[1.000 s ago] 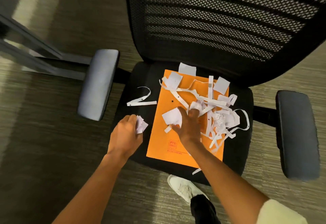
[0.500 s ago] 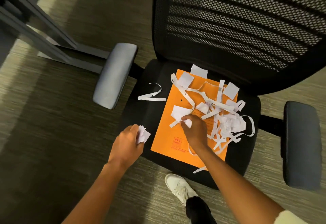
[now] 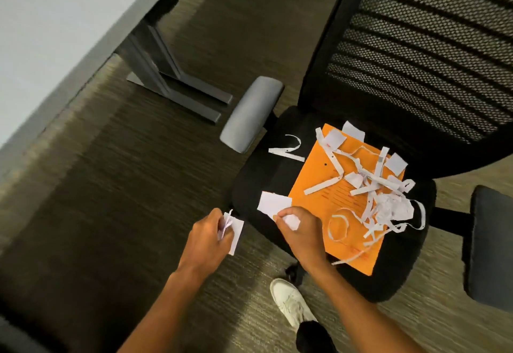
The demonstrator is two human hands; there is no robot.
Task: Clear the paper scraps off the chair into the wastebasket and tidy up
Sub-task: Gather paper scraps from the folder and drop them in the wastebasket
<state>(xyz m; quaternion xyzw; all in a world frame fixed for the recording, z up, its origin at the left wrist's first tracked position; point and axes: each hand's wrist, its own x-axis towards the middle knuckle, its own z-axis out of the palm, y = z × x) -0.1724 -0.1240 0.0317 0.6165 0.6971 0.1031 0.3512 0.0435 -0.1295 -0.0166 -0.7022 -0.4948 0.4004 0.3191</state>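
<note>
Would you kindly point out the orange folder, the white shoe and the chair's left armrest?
orange folder (image 3: 313, 189): head view, bare patch near its left edge.
white shoe (image 3: 290, 301): head view, top of the toe.
left armrest (image 3: 251, 114): head view, middle of the grey pad.

There is one view only, from a camera worn on the person's head, looking steeply down and forward. It sits close above the chair (image 3: 327, 269), whose seat fills the lower right and whose mesh back climbs to the upper right corner. Both forearms reach in from the bottom edge, the left hand (image 3: 206, 237) and right hand (image 3: 301, 230) near the seat's front left corner. The frame is tilted, and a desk (image 3: 41, 33) edge runs slantwise across the upper left.
</note>
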